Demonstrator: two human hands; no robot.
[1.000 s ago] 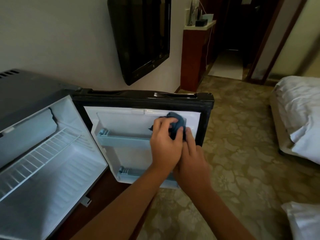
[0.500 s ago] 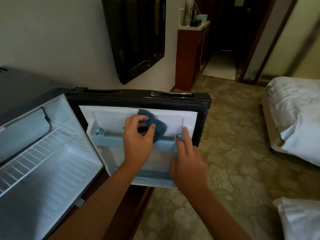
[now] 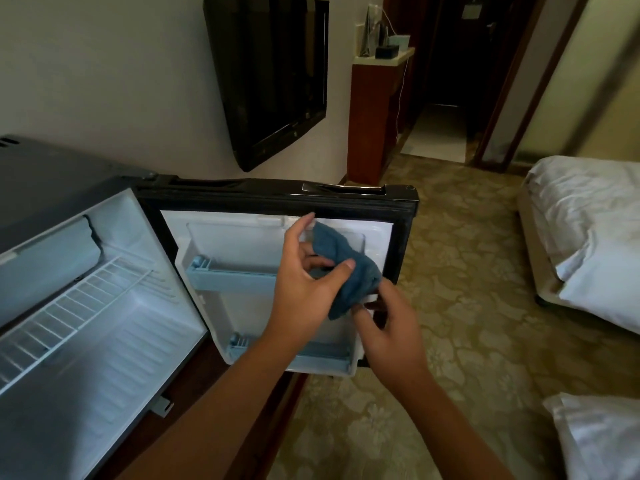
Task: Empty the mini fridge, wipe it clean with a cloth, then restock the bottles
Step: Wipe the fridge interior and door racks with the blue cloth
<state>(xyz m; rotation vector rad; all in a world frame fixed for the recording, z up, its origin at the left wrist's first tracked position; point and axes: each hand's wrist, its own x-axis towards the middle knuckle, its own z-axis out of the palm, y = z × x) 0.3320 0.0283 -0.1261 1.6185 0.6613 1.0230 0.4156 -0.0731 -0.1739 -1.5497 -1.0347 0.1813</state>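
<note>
Item: mini fridge (image 3: 86, 323), emptied, door (image 3: 277, 199) open. Cloth (image 3: 349, 271) before door liner, pinched by left hand (image 3: 304, 282); right hand (image 3: 388, 327) fingers pinch its lower edge. Step: wiping. Next, likely: regrip, wipe door shelves.

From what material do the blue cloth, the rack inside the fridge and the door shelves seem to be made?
Blue cloth: soft woven or terry fabric, matte; it folds and bunches in both hands' grip.
Wire rack: probably metal wire with a white coating; thin parallel bars.
Door shelves: seemingly moulded plastic, pale blue, smooth with a slight sheen.
</note>
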